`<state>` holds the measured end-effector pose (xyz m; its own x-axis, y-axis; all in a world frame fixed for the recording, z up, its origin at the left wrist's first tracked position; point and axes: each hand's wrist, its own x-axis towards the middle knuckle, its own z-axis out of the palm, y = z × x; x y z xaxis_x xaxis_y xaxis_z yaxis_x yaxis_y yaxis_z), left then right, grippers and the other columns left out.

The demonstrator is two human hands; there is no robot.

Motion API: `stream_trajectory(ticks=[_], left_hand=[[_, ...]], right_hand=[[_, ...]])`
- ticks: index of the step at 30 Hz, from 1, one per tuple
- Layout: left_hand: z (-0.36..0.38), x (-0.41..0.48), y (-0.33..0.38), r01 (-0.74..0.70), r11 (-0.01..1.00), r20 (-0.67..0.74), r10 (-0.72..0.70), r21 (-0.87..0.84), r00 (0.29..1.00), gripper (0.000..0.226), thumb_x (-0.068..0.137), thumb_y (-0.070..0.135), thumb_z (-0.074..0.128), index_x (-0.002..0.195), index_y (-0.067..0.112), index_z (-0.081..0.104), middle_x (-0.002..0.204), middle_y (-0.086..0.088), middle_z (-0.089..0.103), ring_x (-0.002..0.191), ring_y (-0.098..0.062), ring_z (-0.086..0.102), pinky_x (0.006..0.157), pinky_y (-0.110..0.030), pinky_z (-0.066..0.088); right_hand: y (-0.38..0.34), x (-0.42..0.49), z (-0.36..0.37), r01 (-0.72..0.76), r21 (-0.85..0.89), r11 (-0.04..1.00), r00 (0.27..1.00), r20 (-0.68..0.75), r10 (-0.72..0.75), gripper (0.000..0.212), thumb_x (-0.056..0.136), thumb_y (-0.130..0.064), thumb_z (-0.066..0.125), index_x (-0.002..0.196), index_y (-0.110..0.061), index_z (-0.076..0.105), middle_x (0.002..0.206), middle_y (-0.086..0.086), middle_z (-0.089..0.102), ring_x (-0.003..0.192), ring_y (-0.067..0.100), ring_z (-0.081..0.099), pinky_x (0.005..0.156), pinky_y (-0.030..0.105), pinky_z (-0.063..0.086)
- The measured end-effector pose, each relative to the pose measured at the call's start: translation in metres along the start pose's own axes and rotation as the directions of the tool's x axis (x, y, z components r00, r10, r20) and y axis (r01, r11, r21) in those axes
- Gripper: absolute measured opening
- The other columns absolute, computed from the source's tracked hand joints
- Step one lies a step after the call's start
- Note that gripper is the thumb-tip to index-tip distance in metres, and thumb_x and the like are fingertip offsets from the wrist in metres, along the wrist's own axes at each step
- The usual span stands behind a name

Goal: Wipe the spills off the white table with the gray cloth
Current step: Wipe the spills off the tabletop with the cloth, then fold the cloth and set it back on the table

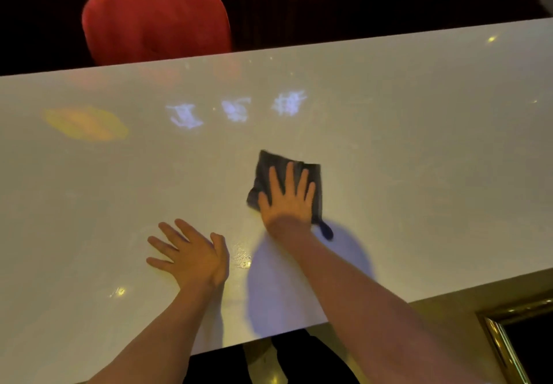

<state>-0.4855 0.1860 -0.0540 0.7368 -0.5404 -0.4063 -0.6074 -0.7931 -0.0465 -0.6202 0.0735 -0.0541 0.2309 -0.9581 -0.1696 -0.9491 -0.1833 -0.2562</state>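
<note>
The white table point(419, 144) stretches across the view. A folded gray cloth point(264, 174) lies flat on it near the middle. My right hand point(288, 201) presses down on the cloth with fingers spread. My left hand point(191, 253) rests flat on the bare tabletop, fingers apart, to the lower left of the cloth. A small wet, glistening patch point(242, 256) shows between my two hands. Part of the cloth is hidden under my right palm.
A red padded chair point(155, 15) stands beyond the far edge. Coloured light patches lie on the tabletop: an orange oval point(85, 123) at the left and three pale blue marks point(236, 110) further back. A gold-framed fixture point(505, 341) sits below the near edge at the right.
</note>
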Motion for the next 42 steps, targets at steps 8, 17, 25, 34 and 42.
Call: stream_trajectory(ticks=[8, 17, 25, 34, 42], left_hand=[[-0.052, 0.009, 0.055, -0.429, 0.899, -0.055, 0.425, -0.089, 0.903, 0.042, 0.097, 0.033, 0.044, 0.129, 0.007, 0.052, 0.141, -0.019, 0.044, 0.129, -0.041, 0.039, 0.104, -0.05, 0.038], [-0.072, 0.025, 0.12, 0.004, 0.694, 0.278, 0.283, -0.72, 0.918, 0.041, 0.09, 0.029, 0.067, 0.106, -0.008, 0.063, 0.111, -0.029, 0.067, 0.098, -0.039, 0.066, 0.074, -0.033, 0.051], [-0.125, 0.013, 0.078, 0.4, 0.26, 0.476, 0.43, -0.879, 0.767, 0.031, 0.094, 0.023, 0.061, 0.116, 0.0, 0.065, 0.112, -0.018, 0.072, 0.099, -0.033, 0.07, 0.08, -0.042, 0.058], [-0.212, 0.012, 0.028, 0.242, 0.062, 0.233, 0.574, -0.968, 0.785, 0.043, 0.087, 0.024, 0.073, 0.125, 0.007, 0.063, 0.113, -0.014, 0.075, 0.101, -0.033, 0.072, 0.072, -0.039, 0.062], [-0.29, 0.05, -0.037, 0.145, -0.133, 0.081, 0.403, -0.98, 0.912, 0.036, 0.095, 0.031, 0.062, 0.127, 0.015, 0.06, 0.111, -0.01, 0.076, 0.096, -0.03, 0.074, 0.066, -0.039, 0.062]], right_hand=[[0.088, 0.021, -0.079, -0.048, 0.563, 0.825, 0.997, 0.076, 0.006, 0.034, 0.098, -0.016, 0.055, 0.13, -0.015, 0.064, 0.136, 0.008, 0.063, 0.128, 0.026, 0.055, 0.103, 0.024, 0.037], [0.046, 0.016, -0.062, -0.567, 0.735, 0.371, 0.813, 0.429, 0.393, 0.072, 0.081, -0.026, 0.078, 0.141, -0.004, 0.045, 0.132, 0.015, 0.06, 0.116, 0.035, 0.061, 0.099, 0.042, 0.052], [0.036, 0.012, -0.105, -0.547, 0.816, 0.187, 0.836, 0.544, 0.069, 0.025, 0.085, -0.012, 0.075, 0.109, -0.007, 0.072, 0.11, 0.018, 0.074, 0.097, 0.034, 0.071, 0.091, 0.048, 0.058], [-0.037, 0.046, -0.176, -0.408, 0.902, 0.138, 0.875, 0.43, -0.222, 0.033, 0.095, -0.008, 0.062, 0.127, -0.015, 0.062, 0.12, 0.016, 0.07, 0.106, 0.037, 0.069, 0.093, 0.054, 0.056], [-0.156, 0.08, -0.215, -0.322, 0.938, 0.131, 0.857, 0.348, -0.381, 0.028, 0.1, -0.007, 0.05, 0.121, -0.02, 0.064, 0.113, 0.011, 0.073, 0.102, 0.032, 0.071, 0.084, 0.048, 0.061]])
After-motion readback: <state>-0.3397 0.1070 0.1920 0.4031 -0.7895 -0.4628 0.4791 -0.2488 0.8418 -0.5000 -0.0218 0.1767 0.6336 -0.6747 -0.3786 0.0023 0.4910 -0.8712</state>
